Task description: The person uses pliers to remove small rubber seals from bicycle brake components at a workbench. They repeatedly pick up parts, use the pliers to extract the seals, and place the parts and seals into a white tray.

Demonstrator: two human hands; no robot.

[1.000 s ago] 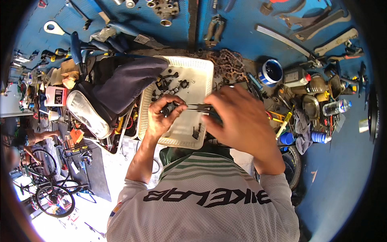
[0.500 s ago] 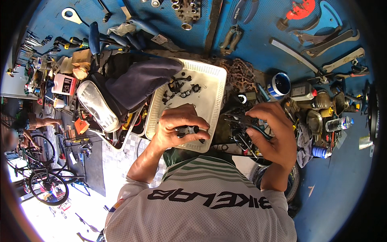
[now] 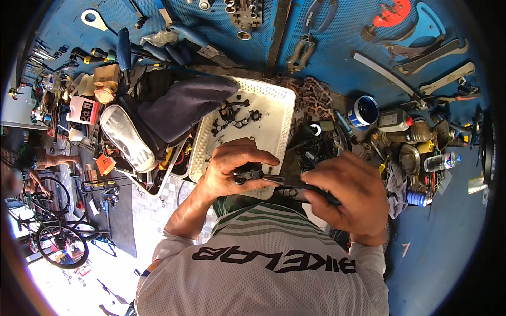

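My left hand (image 3: pixel 219 171) is closed around a small black metal part (image 3: pixel 246 172), gripping it between thumb and fingers above the near side of a cream plastic basket (image 3: pixel 291 102). From the right, my right hand (image 3: pixel 348 192) grips a pair of pliers (image 3: pixel 289 180) with dark handles. Their jaws point left and meet the right end of the black part; whether they clamp it, I cannot tell. Several small black parts (image 3: pixel 241 122) lie loose on the basket's bottom, farther off than my hands.
A dark cloth (image 3: pixel 184 108) overlaps the basket's left edge, beside a pouch with a clear window (image 3: pixel 126 137). Rusty chains (image 3: pixel 313 95), an open blue tub (image 3: pixel 365 111) and a plastic bottle (image 3: pixel 443 162) stand to the right. Tools hang on the blue wall (image 3: pixel 348 31).
My right hand has moved left and a little nearer, bringing the pliers from beside the basket up to the black part. My left hand stays nearly in place, the part turned slightly.
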